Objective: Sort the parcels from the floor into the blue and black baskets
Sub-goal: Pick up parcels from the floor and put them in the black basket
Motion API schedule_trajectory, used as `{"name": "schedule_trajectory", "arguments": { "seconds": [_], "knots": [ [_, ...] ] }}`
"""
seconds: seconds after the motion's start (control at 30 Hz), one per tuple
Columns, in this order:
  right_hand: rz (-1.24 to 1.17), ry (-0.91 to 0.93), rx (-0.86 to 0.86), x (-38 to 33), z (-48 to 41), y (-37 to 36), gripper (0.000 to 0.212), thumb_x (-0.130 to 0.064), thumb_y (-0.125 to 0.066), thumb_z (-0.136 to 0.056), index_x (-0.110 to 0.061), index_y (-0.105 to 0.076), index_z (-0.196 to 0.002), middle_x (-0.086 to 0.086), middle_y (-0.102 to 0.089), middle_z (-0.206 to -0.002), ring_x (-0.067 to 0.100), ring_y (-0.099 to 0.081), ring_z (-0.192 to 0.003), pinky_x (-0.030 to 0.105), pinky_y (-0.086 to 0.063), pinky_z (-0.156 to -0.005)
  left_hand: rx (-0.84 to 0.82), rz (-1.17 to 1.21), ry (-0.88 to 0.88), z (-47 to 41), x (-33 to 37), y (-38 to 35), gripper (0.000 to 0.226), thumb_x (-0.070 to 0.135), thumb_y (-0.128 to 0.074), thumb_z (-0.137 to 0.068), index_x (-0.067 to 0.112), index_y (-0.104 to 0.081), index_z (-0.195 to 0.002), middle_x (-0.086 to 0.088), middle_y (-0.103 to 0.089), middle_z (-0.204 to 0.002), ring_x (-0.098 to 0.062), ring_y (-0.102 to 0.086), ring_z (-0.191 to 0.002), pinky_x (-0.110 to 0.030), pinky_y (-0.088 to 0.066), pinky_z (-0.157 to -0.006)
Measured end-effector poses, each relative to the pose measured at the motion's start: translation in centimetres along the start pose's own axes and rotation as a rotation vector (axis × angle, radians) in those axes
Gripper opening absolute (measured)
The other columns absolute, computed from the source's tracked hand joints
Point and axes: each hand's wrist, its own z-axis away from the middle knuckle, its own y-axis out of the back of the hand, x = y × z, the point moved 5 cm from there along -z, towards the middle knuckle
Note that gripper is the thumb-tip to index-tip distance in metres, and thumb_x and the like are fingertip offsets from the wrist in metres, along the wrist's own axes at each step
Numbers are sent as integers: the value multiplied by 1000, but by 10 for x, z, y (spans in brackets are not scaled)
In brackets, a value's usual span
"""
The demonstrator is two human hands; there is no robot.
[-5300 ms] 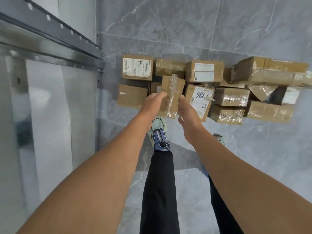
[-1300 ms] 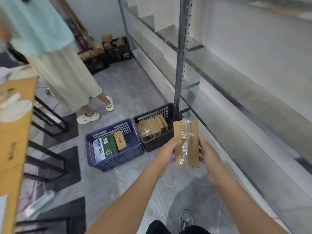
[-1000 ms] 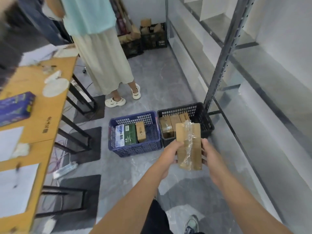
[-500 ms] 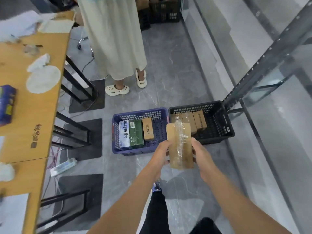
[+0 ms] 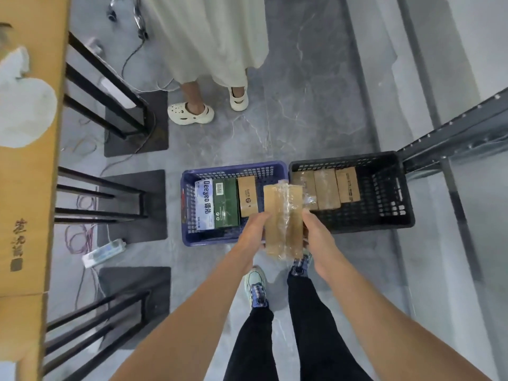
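Note:
A brown cardboard parcel point(image 5: 283, 218) wrapped in clear tape is held upright between both hands. My left hand point(image 5: 251, 236) grips its left edge and my right hand point(image 5: 320, 243) grips its right edge. The parcel hangs above the gap between the blue basket point(image 5: 189, 237) on the left and the black basket point(image 5: 384, 221) on the right. In the blue basket lie a white-and-blue box, a green box and a small brown box. Three brown parcels point(image 5: 327, 189) lie side by side in the black one.
Another person in a pale skirt and white clogs point(image 5: 191, 115) stands just beyond the baskets. A wooden table point(image 5: 27, 188) with black legs runs along the left, with a power strip point(image 5: 103, 253) and cables under it. A metal shelf post point(image 5: 453, 136) rises at the right.
I carried the parcel from the pile on the floor over to the baskets. In the last second I have stepped closer and the view has tilted down over both baskets.

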Motion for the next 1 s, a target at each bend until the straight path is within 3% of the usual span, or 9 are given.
{"name": "schedule_trajectory", "arguments": {
  "seconds": [0.07,0.27,0.4,0.53,0.67,0.8,0.87,0.93,1.0],
  "knots": [
    [19,-35,-15,-4,-29,0,75,-78,-47,-83,-37,-58,-145,-4,-59,-149,21,-51,-140,54,-36,-122,20,9,18,-25,5,-1,34,51,-49,-102,25,-64,-119,-5,-71,-115,-23,-67,-109,-51,-50,-106],
    [76,-84,-39,-2,-111,-2,74,-75,-45,-84,-40,-53,-149,-9,-55,-152,19,-50,-141,52,-35,-122,92,57,130,-113,-13,-2,62,70,-56,-77,31,-69,-123,-5,-71,-125,-26,-66,-118,-54,-49,-107],
    [66,-121,-28,8,-167,-8,51,-59,-43,-106,-36,-50,-151,-14,-50,-148,15,-45,-140,47,-31,-124,113,92,160,-160,-15,3,37,49,-52,-100,24,-69,-121,-6,-74,-118,-21,-70,-109,-40,-55,-94],
    [67,-156,0,23,-232,-18,50,-57,-43,-107,-37,-50,-152,-17,-48,-146,12,-45,-139,44,-31,-123,87,80,166,-223,-25,10,25,42,-53,-104,26,-70,-113,-3,-76,-108,-17,-70,-100,-34,-56,-85],
    [34,-161,-14,43,-304,-37,59,-70,-51,-87,-45,-61,-140,-11,-59,-148,18,-53,-138,50,-37,-121,52,32,155,-293,-34,20,34,47,-46,-105,26,-65,-124,1,-71,-117,-17,-66,-107,-38,-52,-96],
    [19,-169,28,69,-376,-49,71,-79,-56,-72,-45,-65,-134,-10,-64,-142,22,-58,-133,51,-38,-119,39,30,148,-356,-46,32,24,45,-43,-108,33,-63,-101,9,-68,-99,-4,-62,-92,-30,-46,-76],
    [66,-187,41,68,-393,-62,54,-70,-53,-86,-39,-67,-128,-7,-65,-138,21,-59,-129,48,-41,-118,18,-24,142,-382,-50,36,28,50,-44,-107,32,-64,-115,5,-68,-115,-9,-61,-103,-34,-48,-88],
    [104,-183,49,73,-418,-68,34,-57,-47,-101,-34,-69,-114,-6,-69,-126,19,-63,-120,42,-45,-112,14,-75,131,-405,-56,41,51,56,-46,-102,26,-56,-142,-3,-58,-143,-19,-54,-126,-45,-45,-106],
    [115,-186,81,80,-443,-71,28,-48,-43,-108,-33,-67,-106,-7,-69,-116,16,-64,-111,35,-49,-105,2,-87,118,-425,-63,44,59,56,-45,-103,23,-48,-152,-4,-49,-154,-21,-48,-135,-48,-40,-112]
  ]
}}
